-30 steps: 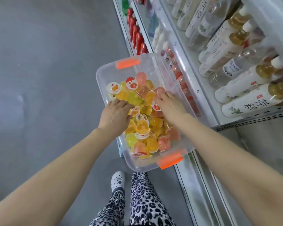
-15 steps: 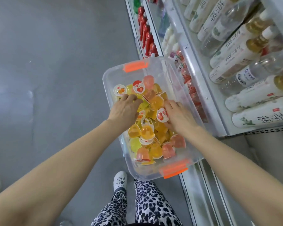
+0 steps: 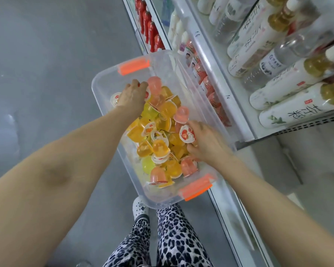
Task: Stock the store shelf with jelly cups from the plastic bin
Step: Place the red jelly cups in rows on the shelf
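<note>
While both hands dig through the jelly cups [image 3: 162, 147] heaped in the clear plastic bin [image 3: 162, 64], a careless scoop could flick cups over its rim. Right hand [image 3: 206, 143] pinches a strawberry-lidded cup [image 3: 187, 134] by the bin's right wall. Left hand [image 3: 132, 95] curls into the far end, though I can't tell if it holds one.

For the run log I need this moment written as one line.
stage: picking from plastic bin | left hand: among far-end jelly cups, grip unclear | right hand: grips strawberry-lid cup
</note>
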Motion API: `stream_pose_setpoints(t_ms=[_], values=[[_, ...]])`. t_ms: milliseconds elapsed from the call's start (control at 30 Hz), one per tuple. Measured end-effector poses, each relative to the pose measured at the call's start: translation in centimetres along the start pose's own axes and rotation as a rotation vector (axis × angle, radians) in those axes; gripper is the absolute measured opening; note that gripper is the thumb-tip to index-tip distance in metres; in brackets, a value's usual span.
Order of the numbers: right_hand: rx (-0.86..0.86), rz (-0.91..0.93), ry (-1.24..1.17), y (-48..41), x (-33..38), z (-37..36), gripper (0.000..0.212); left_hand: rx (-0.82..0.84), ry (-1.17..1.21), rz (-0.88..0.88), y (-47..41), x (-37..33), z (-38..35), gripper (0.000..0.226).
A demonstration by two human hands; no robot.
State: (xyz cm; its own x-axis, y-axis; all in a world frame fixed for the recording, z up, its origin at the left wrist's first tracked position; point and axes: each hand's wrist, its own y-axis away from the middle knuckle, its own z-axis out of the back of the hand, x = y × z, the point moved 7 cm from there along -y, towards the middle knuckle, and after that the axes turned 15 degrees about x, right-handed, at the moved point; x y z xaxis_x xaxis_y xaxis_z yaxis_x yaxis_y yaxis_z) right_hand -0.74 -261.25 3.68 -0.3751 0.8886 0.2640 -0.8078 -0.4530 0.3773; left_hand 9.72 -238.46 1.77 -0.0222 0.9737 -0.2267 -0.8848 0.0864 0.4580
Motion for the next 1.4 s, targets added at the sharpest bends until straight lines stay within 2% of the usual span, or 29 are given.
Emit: stream_pose_setpoints(t_ms=[200,333,467,667,833,1067,1233,1300,1400], values=[[-0.119,-0.035,-0.169,1.5,0.6,1.3,0.058,-0.143,0.118,-0.087,4.0,-1.7,2.0,0.054],[-0.239,-0.14,-0.28,4.2,0.7,2.4,0.048,-0.147,0.307,-0.158,8.7,-4.1,2.5,0.062],[-0.381,-0.199,-0.44,8.6,1.2,3.6,0.045,-0.179,0.412,-0.261,13.7,-6.5,2.1,0.056],[-0.568,-0.328,-0.56,16.6,1.0,5.0,0.04,-0.137,0.451,-0.46,19.4,-11.3,0.7,0.058],[-0.729,-0.384,-0.616,25.1,0.5,6.5,0.04,-0.078,0.393,-0.617,22.4,-17.2,0.2,0.06],[-0.918,-0.528,-0.486,38.3,-3.3,9.9,0.034,-0.031,0.296,-0.843,26.6,-28.7,1.7,0.06],[-1.047,-0.659,-0.405,46.9,-8.5,13.4,0.029,-0.071,0.202,-1.027,29.6,-37.3,3.1,0.054],[-1.045,-0.712,-0.379,49.2,-11.0,14.7,0.026,-0.101,0.182,-1.073,30.4,-40.2,3.6,0.053],[-0.951,-0.776,-0.364,50.5,-14.7,15.9,0.025,-0.12,0.178,-1.096,31.1,-43.8,4.0,0.051]])
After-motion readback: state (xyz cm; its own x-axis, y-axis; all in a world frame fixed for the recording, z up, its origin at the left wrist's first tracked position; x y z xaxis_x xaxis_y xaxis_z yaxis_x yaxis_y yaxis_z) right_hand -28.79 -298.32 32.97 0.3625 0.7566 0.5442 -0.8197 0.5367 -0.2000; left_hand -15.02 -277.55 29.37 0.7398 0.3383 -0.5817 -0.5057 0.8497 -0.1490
